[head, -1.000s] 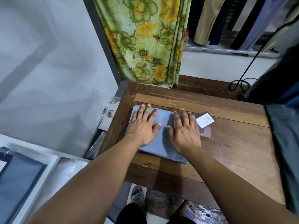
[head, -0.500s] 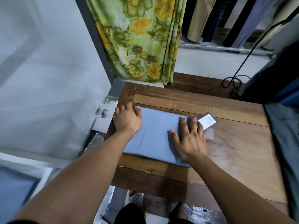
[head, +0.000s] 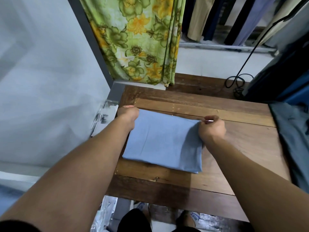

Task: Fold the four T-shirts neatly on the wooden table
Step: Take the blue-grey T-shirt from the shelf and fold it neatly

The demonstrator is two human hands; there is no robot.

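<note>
A light blue T-shirt (head: 163,141) lies folded into a compact rectangle on the wooden counter (head: 247,148), toward its left half, with its near edge set a little back from the counter's near edge. The left hand (head: 127,116) is at the shirt's far left corner, fingers curled under so that only the knuckles and back of the hand show; its grip is closed around that corner of cloth. The right hand (head: 212,128) is at the far right corner, fist-like, its grip pinching the fabric there together with a small white tag (head: 209,121) that pokes out between the fingers (the print on it cannot be read). The cloth rises slightly toward the right hand, with a soft crease running from that corner. On the right edge of the counter lies a dark grey-blue garment (head: 294,139), well apart from the folded shirt. Beyond the counter's far left corner hangs a green and yellow floral curtain (head: 138,41), and farther right dark and beige clothes (head: 217,17) hang on a rail. A black cable (head: 237,79) loops down onto the wooden surface behind the counter. The person's sandalled feet show below the near edge.
</note>
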